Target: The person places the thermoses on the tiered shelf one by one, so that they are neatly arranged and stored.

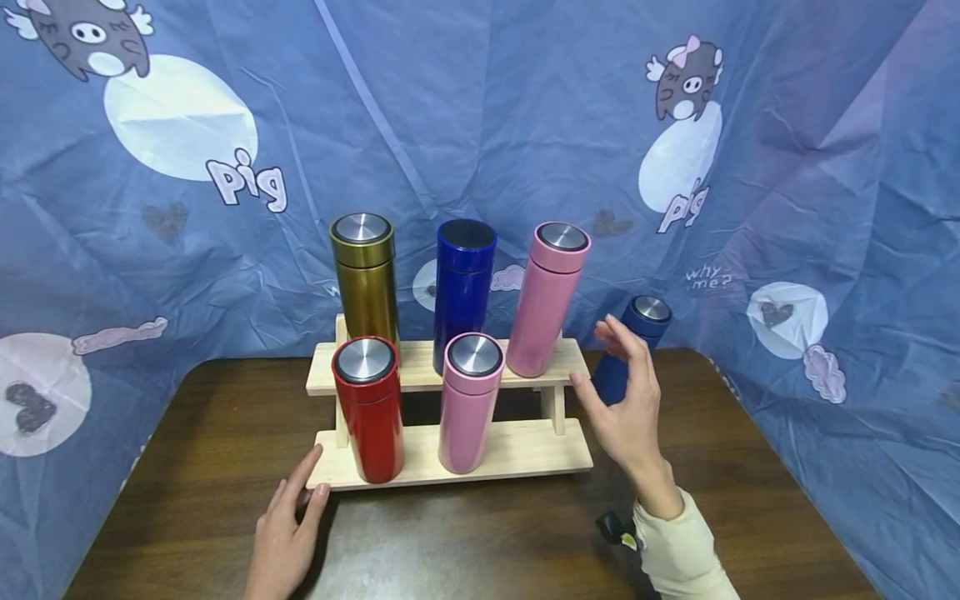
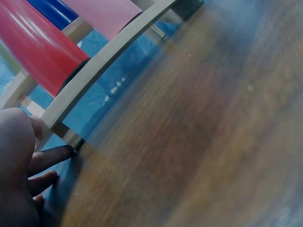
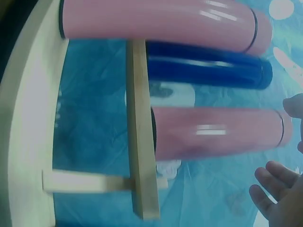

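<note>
A two-tier wooden rack (image 1: 525,454) holds several thermos bottles. Gold (image 1: 367,300), dark blue (image 1: 461,304) and pink (image 1: 543,308) thermoses stand on its upper shelf. On the lower shelf are a red thermos (image 1: 371,433) and another pink thermos (image 1: 467,425). My left hand (image 1: 285,529) touches the lower shelf's left end, thumb at the front corner and fingers extended alongside. Beside the upper shelf's right end, my right hand (image 1: 628,404) is raised with fingers apart and nothing held. Behind it, partly hidden, a matte blue thermos (image 1: 611,379) stands to the rack's right.
The rack stands on a dark wooden table (image 1: 450,542). A blue cloth (image 1: 375,100) printed with cartoon pigs hangs behind and at the sides. A small black object (image 1: 611,527) is beside my right sleeve (image 1: 678,546).
</note>
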`<state>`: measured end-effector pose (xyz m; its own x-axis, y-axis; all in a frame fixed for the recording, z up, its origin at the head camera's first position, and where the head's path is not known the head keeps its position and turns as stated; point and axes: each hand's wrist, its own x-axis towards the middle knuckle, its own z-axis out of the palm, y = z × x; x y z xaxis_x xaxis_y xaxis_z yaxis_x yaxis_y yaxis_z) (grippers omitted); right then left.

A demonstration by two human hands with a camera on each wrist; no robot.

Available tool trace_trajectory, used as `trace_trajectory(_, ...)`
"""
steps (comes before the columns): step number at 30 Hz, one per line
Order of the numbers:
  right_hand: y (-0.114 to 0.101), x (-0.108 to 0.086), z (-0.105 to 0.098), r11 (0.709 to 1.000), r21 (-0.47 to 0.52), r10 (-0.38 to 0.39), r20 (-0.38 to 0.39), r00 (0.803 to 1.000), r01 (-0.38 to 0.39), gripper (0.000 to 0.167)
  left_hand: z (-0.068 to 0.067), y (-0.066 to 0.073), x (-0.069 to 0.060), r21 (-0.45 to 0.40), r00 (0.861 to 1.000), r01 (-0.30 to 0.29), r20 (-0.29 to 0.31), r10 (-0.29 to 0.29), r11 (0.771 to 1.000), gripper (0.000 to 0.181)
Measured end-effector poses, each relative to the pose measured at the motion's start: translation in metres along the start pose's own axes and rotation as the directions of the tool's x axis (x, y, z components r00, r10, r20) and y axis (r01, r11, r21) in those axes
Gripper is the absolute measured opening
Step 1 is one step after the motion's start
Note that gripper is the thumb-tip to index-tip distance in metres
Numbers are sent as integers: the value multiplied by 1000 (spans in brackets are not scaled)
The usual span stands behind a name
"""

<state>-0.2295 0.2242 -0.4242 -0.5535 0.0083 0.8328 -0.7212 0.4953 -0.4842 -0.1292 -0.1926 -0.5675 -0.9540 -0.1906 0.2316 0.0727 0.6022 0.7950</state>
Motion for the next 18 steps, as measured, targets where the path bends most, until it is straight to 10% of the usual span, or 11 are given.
trace_trajectory(18, 13, 15, -26, 991, -119, 35, -202, 979, -60, 61, 1, -1, 0, 2, 1000, -17, -12, 17, 1000, 52)
